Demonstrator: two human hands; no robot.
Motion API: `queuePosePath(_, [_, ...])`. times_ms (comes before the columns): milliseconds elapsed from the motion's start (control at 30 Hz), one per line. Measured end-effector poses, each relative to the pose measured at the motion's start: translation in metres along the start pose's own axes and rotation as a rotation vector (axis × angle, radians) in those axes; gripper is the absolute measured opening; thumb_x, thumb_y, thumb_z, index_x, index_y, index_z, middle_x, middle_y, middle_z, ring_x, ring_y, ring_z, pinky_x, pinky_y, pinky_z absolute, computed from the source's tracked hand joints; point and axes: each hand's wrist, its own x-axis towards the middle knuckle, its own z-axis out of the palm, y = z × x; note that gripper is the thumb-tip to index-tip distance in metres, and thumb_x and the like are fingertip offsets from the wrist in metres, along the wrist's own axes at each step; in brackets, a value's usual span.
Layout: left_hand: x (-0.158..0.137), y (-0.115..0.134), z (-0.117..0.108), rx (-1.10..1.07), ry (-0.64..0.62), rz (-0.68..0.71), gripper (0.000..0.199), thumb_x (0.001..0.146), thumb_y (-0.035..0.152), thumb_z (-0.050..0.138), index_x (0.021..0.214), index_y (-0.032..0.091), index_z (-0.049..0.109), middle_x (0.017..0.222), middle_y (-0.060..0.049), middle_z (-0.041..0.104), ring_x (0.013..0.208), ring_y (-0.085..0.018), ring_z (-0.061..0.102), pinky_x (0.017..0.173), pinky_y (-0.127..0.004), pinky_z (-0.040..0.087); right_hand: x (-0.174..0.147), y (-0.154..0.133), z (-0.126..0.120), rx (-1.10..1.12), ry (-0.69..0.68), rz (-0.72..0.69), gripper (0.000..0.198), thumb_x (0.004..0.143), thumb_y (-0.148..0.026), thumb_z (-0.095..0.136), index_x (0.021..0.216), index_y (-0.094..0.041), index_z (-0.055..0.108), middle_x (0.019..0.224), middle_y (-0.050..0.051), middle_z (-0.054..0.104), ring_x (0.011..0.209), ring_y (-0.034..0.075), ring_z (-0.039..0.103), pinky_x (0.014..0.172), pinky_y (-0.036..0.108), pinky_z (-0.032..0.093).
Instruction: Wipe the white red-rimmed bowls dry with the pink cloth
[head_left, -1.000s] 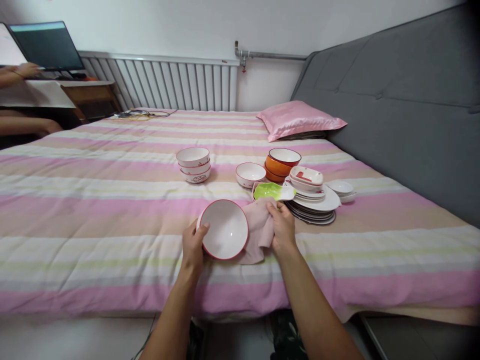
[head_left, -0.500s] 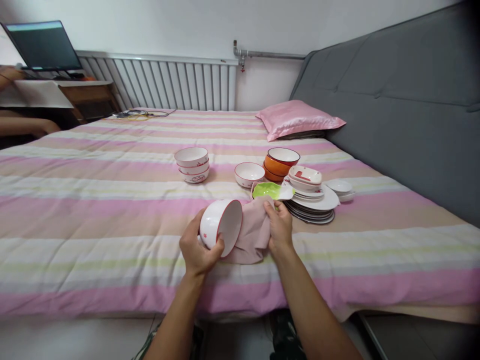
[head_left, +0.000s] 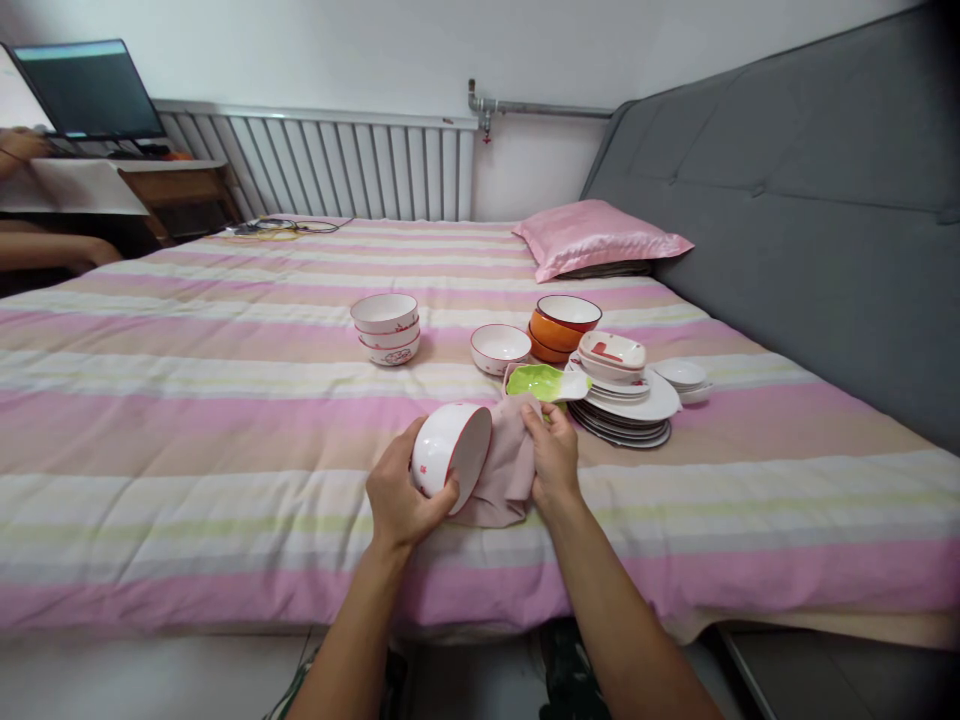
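My left hand (head_left: 405, 492) grips a white bowl (head_left: 442, 445) with a red rim, thumb over the edge and fingers behind. The bowl is tipped on its side, its opening facing right. A pink cloth (head_left: 506, 465) hangs beside that opening, pinched at its upper right by my right hand (head_left: 553, 450). Part of the cloth lies behind the bowl. Just beyond the cloth is a green leaf-shaped dish (head_left: 536, 381). Another red-rimmed bowl (head_left: 501, 347) stands upright farther back, and a stack of similar bowls (head_left: 386, 330) is to its left.
Orange bowls (head_left: 553, 332) are stacked right of centre. Nearby stand a pile of plates (head_left: 637, 405) topped by squarish dishes (head_left: 611, 352), and small white dishes (head_left: 682, 376). Beyond are a pink pillow (head_left: 600, 238), a grey headboard (head_left: 787, 180) and cables (head_left: 285, 228). A person's hand (head_left: 22, 145) is at the desk.
My left hand has moved slightly right with the bowl, bringing it closer to the cloth. My right hand has shifted a little left, still pinching the cloth.
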Motion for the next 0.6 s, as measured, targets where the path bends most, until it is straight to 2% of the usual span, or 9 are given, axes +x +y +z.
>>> queuePosePath(233, [0.0,0.005,-0.003,0.025,-0.035,0.14,0.066,0.062,0.038,0.061,0.124,0.017,0.053,0.113,-0.012,0.066,0.1,-0.028,0.064,0.084,-0.036,0.05,-0.008,-0.001,0.004,-0.058,-0.132,-0.112,0.028,0.069,-0.04,0.073,0.085,-0.02,0.06,0.076,-0.003,0.067,0.068,0.013,0.059,0.066,0.023,0.045])
queuePosePath(367, [-0.001,0.004,-0.003,0.034,-0.04,0.167,0.066,0.064,0.038,0.061,0.125,0.016,0.052,0.111,-0.012,0.067,0.098,-0.027,0.064,0.082,-0.035,0.05,-0.014,-0.004,0.006,-0.143,-0.252,-0.194,0.02,0.076,-0.04,0.066,0.082,-0.021,0.066,0.074,-0.003,0.067,0.069,0.013,0.059,0.067,0.023,0.044])
queuePosePath(500, [-0.001,0.004,-0.003,0.037,-0.044,0.147,0.066,0.064,0.04,0.061,0.125,0.017,0.053,0.112,-0.011,0.067,0.1,-0.027,0.064,0.084,-0.035,0.05,-0.019,-0.011,0.009,-0.238,-0.32,-0.338,0.017,0.081,-0.035,0.061,0.081,-0.023,0.073,0.084,0.0,0.072,0.084,0.017,0.063,0.082,0.027,0.045])
queuePosePath(600, [0.0,0.003,-0.002,0.026,-0.041,0.143,0.065,0.064,0.041,0.062,0.125,0.017,0.053,0.113,-0.011,0.067,0.101,-0.028,0.064,0.086,-0.036,0.05,-0.021,-0.015,0.009,-0.247,-0.372,-0.362,0.017,0.081,-0.029,0.059,0.086,-0.025,0.076,0.094,0.001,0.074,0.095,0.019,0.064,0.091,0.031,0.044])
